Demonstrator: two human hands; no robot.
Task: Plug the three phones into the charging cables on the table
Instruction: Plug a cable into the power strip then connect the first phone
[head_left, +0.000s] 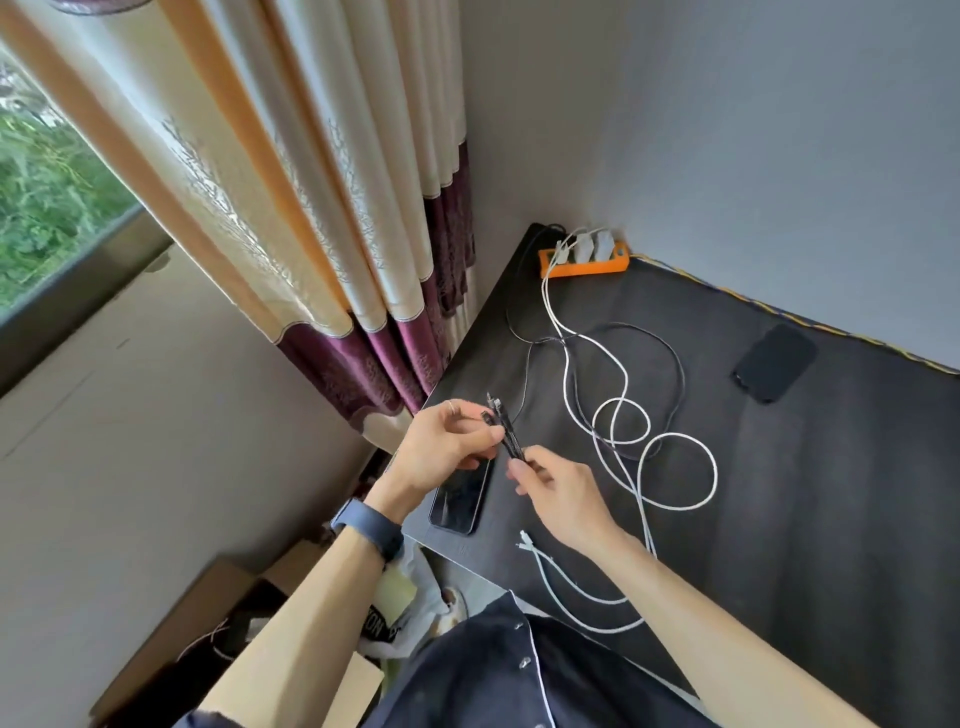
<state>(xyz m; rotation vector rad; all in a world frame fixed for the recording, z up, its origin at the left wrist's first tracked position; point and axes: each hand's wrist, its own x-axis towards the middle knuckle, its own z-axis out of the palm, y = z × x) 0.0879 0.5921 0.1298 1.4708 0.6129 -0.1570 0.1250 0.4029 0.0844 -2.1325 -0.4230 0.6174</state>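
Both hands are busy with the black cable above the left edge of the desk. The left hand pinches its plug end between thumb and curled fingers, and the right hand pinches the cord just below. The tip seems to split into several short dark plugs, too small to tell apart. This cable is thin, light and limp, so it will flop unless held close to the plug. The stiff plug body is the place to grip, not the cord. From the hands it trails back to the orange power strip in the far left corner.

Just under the left hand, along the left edge, lies a phone, glossy black glass facing up. It looks smooth and probably slippery, best steadied by its long sides while a plug goes in. A second phone, matt and dark and seemingly in a case, lies well apart near the far edge. No third phone is in view. Two white cables loop over the middle of the desk, with their plugs near the front edge.
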